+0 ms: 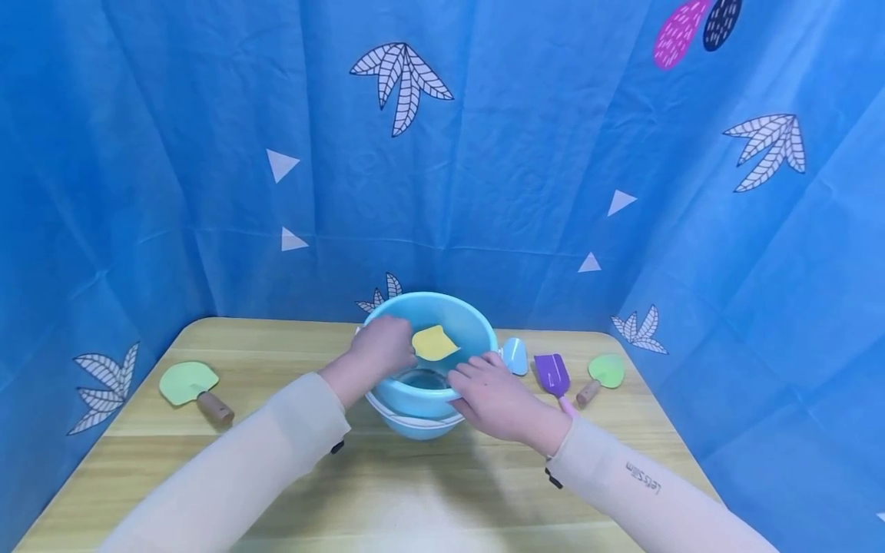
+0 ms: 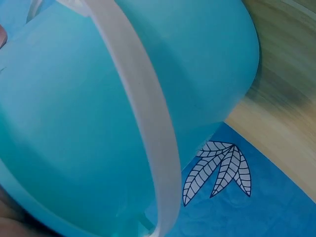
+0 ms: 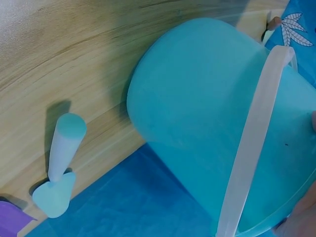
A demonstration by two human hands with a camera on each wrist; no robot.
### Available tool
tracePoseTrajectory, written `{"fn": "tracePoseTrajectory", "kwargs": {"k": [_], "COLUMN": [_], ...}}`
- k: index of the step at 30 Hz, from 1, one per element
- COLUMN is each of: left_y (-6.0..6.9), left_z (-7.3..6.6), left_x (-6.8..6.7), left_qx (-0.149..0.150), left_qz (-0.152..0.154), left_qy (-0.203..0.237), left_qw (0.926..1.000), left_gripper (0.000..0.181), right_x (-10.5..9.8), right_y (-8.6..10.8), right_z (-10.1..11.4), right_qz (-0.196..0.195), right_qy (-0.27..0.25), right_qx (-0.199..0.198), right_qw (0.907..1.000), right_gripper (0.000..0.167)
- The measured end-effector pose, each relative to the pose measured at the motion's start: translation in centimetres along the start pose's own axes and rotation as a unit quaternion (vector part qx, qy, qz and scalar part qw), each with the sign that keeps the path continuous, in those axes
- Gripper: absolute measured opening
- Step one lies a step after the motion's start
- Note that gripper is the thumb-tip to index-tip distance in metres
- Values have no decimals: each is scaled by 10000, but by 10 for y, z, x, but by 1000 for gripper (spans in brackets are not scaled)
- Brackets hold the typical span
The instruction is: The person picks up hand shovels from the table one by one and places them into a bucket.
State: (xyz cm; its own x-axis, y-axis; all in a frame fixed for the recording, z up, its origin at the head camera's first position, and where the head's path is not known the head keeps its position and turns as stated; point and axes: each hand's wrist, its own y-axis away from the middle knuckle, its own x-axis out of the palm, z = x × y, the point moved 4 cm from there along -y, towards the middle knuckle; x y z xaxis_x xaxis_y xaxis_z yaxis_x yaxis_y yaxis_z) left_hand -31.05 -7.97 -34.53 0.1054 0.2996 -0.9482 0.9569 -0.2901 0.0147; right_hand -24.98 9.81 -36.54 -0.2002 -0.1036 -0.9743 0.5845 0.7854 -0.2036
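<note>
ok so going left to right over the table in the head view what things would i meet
Pale green shovel, bucket, blue shovel, purple shovel, bright green shovel.

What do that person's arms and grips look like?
The left sleeve and right sleeve are long and pale beige. Dark lettering runs along the right one. A small black thing peeks out by each cuff; I can't tell what it is. The left grip and right grip wear no gloves.

Curtained-off play/work nook, bldg type unclear, blue leaf-print curtains point(image 1: 525, 153) on 3 sides, wood-grain tbl point(image 1: 408, 488)
</note>
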Motion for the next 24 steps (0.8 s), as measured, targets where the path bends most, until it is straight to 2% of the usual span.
{"fn": "tracePoseTrajectory", "kwargs": {"k": [5, 9, 17, 24], "left_y": [-6, -11, -13, -13], "left_z": [1, 2, -2, -9], "left_x": [5, 9, 12, 15], "left_qx": [-61, -53, -171, -212], "left_qz": [100, 145, 281, 470], "left_qy": [-137, -211, -430, -517], "left_qw": [9998, 9997, 9985, 9973], "left_gripper": [10, 13, 13, 12], "right_x": [1, 1, -1, -1], "right_y": [-1, -1, 2, 5], "right_z": [0, -1, -2, -2], "right_qz": [-94, -140, -201, -44], "right_qy": [34, 55, 5, -43], "right_qx": [-63, -85, -143, -126], "right_qw": [9999, 9999, 9997, 9999], "right_gripper": [14, 13, 12, 11]}}
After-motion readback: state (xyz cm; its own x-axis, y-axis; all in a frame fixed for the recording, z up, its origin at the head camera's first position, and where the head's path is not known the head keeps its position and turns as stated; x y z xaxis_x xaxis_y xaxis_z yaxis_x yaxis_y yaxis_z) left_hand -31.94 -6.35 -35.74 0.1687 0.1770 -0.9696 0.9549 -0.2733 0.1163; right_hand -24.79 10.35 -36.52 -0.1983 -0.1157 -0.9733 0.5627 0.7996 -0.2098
